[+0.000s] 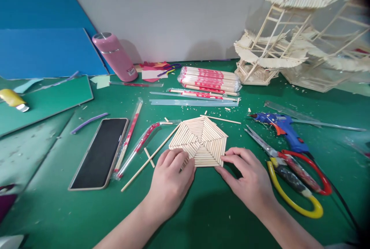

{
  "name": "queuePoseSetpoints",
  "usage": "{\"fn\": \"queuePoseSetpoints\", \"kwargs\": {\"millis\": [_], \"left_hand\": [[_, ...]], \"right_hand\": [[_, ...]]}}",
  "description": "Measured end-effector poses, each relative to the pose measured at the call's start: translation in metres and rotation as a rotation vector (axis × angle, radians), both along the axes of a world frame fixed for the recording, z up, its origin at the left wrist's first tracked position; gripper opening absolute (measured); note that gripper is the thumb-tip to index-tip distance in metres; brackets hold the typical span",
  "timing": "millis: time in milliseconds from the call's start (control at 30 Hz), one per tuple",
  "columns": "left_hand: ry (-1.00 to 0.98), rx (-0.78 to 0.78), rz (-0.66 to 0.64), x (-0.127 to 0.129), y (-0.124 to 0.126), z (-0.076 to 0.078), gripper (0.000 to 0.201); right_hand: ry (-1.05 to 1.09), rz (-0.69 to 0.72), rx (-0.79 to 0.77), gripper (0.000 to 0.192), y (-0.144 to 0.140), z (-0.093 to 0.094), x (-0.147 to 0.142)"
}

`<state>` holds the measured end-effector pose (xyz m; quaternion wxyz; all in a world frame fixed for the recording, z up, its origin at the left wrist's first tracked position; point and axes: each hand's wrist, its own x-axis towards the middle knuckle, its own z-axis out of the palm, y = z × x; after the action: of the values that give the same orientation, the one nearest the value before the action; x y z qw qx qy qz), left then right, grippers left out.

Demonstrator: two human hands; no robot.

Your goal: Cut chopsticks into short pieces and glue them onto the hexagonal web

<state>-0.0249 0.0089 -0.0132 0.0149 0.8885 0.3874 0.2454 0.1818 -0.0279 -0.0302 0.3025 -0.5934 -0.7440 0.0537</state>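
A hexagonal panel of thin wooden sticks [206, 141], laid in a spiral of wedges, lies on the green tabletop between my hands. Over its lower left edge rests my left hand [175, 175], fingers bent and pressed on the sticks; part of that corner is hidden beneath them. My right hand [245, 175] grips the lower right corner between thumb and fingers. A long bare stick [150, 158] slants from the panel's left side, with a short stick [149, 157] crossing it. Another thin stick [224, 119] lies beyond the panel's far edge.
Right of the panel lie scissors [277, 156] and a blue glue gun [281, 123]. A phone [100, 154] and wrapped chopsticks [130, 137] are on the left. Behind stand a pink bottle [117, 58], a chopstick bundle [209, 78], glue sticks [193, 102] and a stick-built pavilion model [271, 44].
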Motion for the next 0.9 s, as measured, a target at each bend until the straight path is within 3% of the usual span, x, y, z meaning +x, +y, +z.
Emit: {"fn": "queuePoseSetpoints", "kwargs": {"millis": [633,900], "left_hand": [[0.031,0.054,-0.011,0.0001,-0.0005,-0.0031,0.011],[-0.019,-0.074,-0.004,-0.0016,-0.0009,-0.0045,0.011]], "right_hand": [[0.005,-0.017,0.023,0.015,-0.0005,-0.0029,0.0000],[0.012,-0.033,-0.001,0.016,-0.0006,0.0029,-0.0029]]}}
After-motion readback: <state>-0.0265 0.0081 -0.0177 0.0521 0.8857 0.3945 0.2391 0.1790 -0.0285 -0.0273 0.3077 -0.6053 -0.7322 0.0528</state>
